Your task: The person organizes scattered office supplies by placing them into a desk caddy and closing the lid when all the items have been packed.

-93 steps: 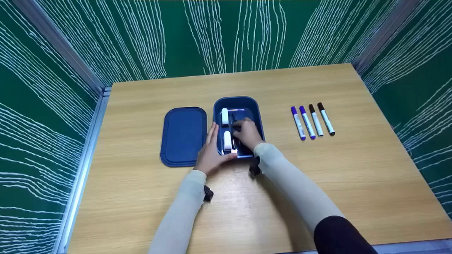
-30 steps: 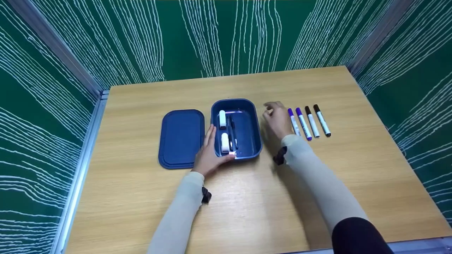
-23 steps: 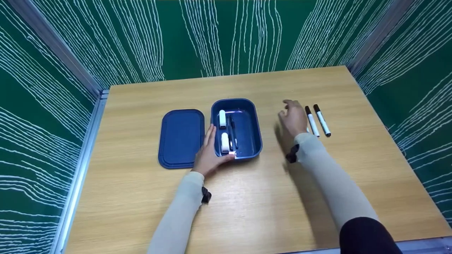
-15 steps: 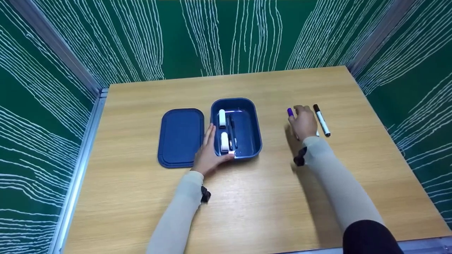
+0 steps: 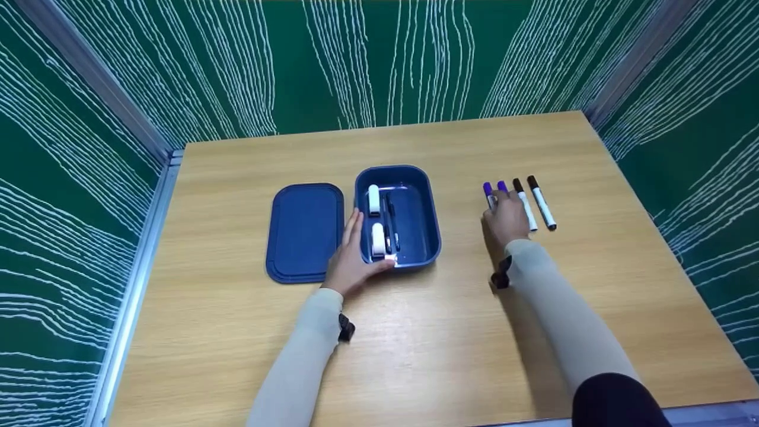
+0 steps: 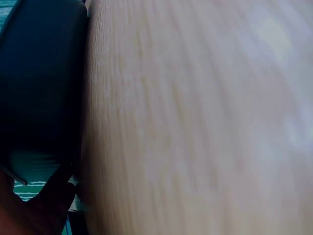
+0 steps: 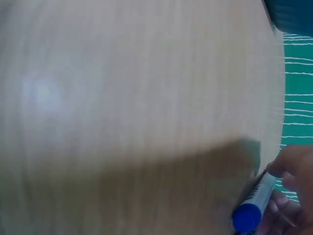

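Observation:
My left hand [image 5: 348,261] rests against the left side and near corner of a blue plastic box [image 5: 437,237], fingers straight, thumb at the near rim. Inside the box lie two white objects [image 5: 373,198], whose kind I cannot tell, and two dark pens [image 5: 393,222]. On the right, my right hand [image 5: 508,220] pinches a purple-capped marker [image 7: 259,198] that lies on the table; its end looks blue in the right wrist view. The hand covers the lower parts of both purple-capped markers [image 5: 488,190]. Two dark-capped markers [image 5: 525,204] lie just right of the fingers.
A blue lid [image 5: 305,231] lies flat left of the box. Everything is on a wooden table [image 5: 415,356], with green walls [image 5: 296,65] marked by white lines at its back and sides.
My right hand has left the box, moved right to the markers and lowered its fingers onto the purple-capped ones. My left hand stays at the box.

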`<state>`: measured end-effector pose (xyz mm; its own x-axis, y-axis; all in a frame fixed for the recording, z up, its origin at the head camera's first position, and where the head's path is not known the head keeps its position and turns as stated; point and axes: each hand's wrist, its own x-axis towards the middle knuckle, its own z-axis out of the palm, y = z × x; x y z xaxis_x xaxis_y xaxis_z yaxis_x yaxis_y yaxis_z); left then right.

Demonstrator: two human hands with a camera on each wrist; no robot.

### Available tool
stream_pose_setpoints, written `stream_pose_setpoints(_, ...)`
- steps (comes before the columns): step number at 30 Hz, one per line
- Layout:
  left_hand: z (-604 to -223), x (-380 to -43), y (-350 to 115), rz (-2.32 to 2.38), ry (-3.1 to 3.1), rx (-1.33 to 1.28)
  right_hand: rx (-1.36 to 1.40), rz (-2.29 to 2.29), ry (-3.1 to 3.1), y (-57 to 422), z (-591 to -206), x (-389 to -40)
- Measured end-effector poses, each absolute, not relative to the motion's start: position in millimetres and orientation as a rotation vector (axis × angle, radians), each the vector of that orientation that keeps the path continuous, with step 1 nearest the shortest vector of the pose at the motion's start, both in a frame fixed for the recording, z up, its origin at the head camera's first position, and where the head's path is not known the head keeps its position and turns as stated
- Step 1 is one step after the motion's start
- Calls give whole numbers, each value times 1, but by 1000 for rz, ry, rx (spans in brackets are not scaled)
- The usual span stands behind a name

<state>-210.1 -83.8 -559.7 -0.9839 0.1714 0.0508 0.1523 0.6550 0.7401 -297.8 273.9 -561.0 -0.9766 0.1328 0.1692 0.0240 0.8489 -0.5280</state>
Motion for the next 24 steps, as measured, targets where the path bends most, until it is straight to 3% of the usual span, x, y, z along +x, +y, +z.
stream_pose_setpoints(24,-559,-209,-85,1264,2842,273,-158,755,-2925,267,-556,-295)
